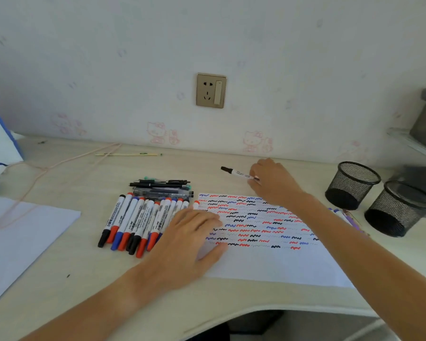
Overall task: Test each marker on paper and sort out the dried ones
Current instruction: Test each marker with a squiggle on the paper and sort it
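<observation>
The right hand (272, 179) reaches past the far edge of the test sheet (268, 262) toward the desk's back edge, fingers curled round the barrel of a black-capped whiteboard marker (236, 172) that points left, cap end out over bare desk (79, 269). The left hand (190, 242) lies flat with straight fingers on the sheet's left edge, its heel off the paper, covering the near ends of the right-most markers in the row. The sheet lies toward the desk's front edge, right of centre; its far half is filled with red, blue and black squiggles, its near half is blank. The row of whiteboard markers (135, 220) lies just beside the sheet's left edge, caps red, blue and black pointing toward the front edge. A small stack of dark pens (161, 187) lies crosswise at the row's far end. Two black mesh pen cups (352, 184) stand near the right edge, touching or nearly so, with a few purple-toned pens (347, 216) between them and the sheet's right edge. Open desk runs between the sheet's far edge and the wall. A loose white sheet (22, 242) overhangs the left front edge; a pink cord (59, 163) and a pale pencil (128, 154) lie along the back edge below a wall socket (211, 90)
</observation>
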